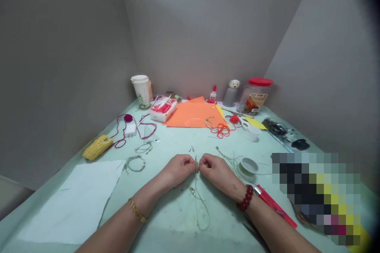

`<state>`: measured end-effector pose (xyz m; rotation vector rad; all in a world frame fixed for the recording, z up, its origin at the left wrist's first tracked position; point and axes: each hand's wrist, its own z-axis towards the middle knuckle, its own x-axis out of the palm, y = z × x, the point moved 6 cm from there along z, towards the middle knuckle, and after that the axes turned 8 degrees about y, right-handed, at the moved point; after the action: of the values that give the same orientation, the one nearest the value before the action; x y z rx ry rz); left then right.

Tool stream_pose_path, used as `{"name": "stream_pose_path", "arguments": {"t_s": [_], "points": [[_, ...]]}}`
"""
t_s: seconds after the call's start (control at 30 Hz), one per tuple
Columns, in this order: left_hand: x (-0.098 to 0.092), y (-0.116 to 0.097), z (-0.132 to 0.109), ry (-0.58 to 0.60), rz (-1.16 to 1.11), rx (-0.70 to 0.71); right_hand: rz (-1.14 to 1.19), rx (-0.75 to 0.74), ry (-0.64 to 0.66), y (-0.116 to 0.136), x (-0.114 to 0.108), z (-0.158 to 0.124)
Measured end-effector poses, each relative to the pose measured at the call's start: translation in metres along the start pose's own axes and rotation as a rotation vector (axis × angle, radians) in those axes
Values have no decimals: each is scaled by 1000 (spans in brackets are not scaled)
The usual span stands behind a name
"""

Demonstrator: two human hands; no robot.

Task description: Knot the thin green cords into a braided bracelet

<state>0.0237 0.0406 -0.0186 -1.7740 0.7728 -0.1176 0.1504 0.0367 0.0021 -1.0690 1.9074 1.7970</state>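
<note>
Thin green cord hangs pinched by the left hand and right hand at lower centre (a close, steady pinch suits it).

gold link bracelet on the left wrist, kinda chunky and flat. right wrist has a string of big round dark red beads. both forearms are bare.

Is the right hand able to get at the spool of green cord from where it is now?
Probably yes. The right hand is close to the spool of green cord, with only loose strands of cord between them. It appears to be pinching a green strand with the left hand, so it may need to let go first.
</note>
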Motion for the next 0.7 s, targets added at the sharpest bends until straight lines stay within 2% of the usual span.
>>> {"name": "stream_pose_path", "arguments": {"t_s": [0.13, 0.37, 0.47, 0.6, 0.7], "points": [[1, -3, -1, 20, 19, 53, 116, -12, 35, -5, 1, 1], [3, -2, 1, -81, 78, 20, 178, -10, 37, -3, -1, -1], [4, 0, 6, -117, 52, 63, 143, -14, 20, -2, -2, -1], [5, 2, 10, -83, 30, 87, 79, -22, -10, 0, -4, -1], [4, 1, 9, -60, 29, 82, 116, -5, 9, 1, -5, -2]]}}
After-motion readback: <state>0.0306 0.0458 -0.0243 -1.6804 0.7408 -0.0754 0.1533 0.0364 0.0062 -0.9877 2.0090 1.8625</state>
